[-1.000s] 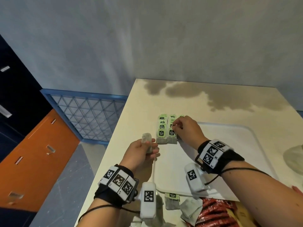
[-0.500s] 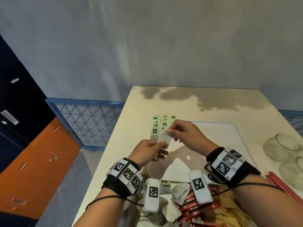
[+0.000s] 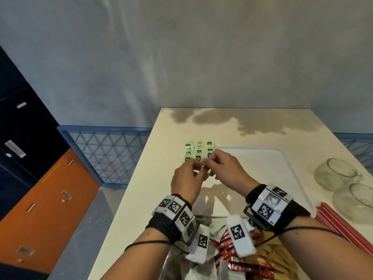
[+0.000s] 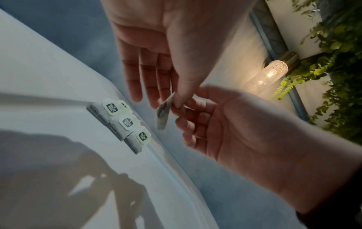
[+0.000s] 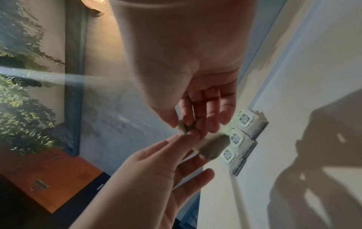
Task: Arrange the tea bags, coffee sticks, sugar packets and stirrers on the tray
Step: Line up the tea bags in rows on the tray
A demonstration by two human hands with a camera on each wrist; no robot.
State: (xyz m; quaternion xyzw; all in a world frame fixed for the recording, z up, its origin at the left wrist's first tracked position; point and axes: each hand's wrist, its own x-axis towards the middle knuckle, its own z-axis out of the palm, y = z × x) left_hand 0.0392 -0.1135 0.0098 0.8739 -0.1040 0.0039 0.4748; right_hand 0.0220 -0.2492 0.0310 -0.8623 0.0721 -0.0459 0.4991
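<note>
My right hand [image 3: 224, 170] has taken the small grey paper tea bag [image 4: 163, 113] from my left hand [image 3: 186, 179], whose fingers still touch it, just above the green-labelled tea bag rows [image 3: 198, 151] at the white tray [image 3: 282, 170] corner, ready for placing.

A plain grey-blue wall [image 3: 181, 47] rises behind the cream table [image 3: 242, 122], whose far end carries a dark, uneven stain [image 3: 238, 122]. To the left, a blue-framed lattice panel [image 3: 107, 154] stands against the wall above a grey floor [image 3: 90, 229]. Orange cabinet fronts [image 3: 46, 209] sit below dark navy ones [image 3: 18, 126]. The left wrist view shows a lit glass wall lamp [image 4: 270, 74] beside green foliage [image 4: 336, 62].
</note>
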